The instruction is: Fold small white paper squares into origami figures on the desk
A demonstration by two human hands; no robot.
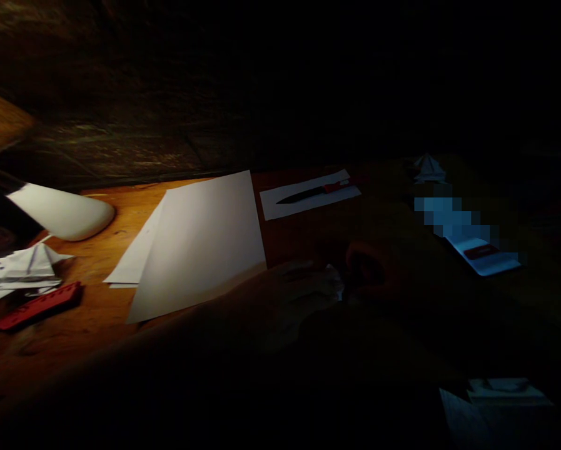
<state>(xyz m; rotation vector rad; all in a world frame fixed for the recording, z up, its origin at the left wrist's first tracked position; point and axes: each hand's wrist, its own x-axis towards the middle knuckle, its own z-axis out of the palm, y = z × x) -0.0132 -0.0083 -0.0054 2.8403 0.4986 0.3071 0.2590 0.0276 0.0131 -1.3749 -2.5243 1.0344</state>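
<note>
1. Left hand [284, 290]: extended over the desk [95, 247]; its grip is obscured by darkness, and whether it is closed cannot be told.
2. Right hand [378, 259]: curled; grip likewise cannot be told.
3. White paper piece [335, 281], small: seen between the hands, at the left fingertips.
4. Knife [303, 195]: laid on a paper strip [271, 206].
</note>
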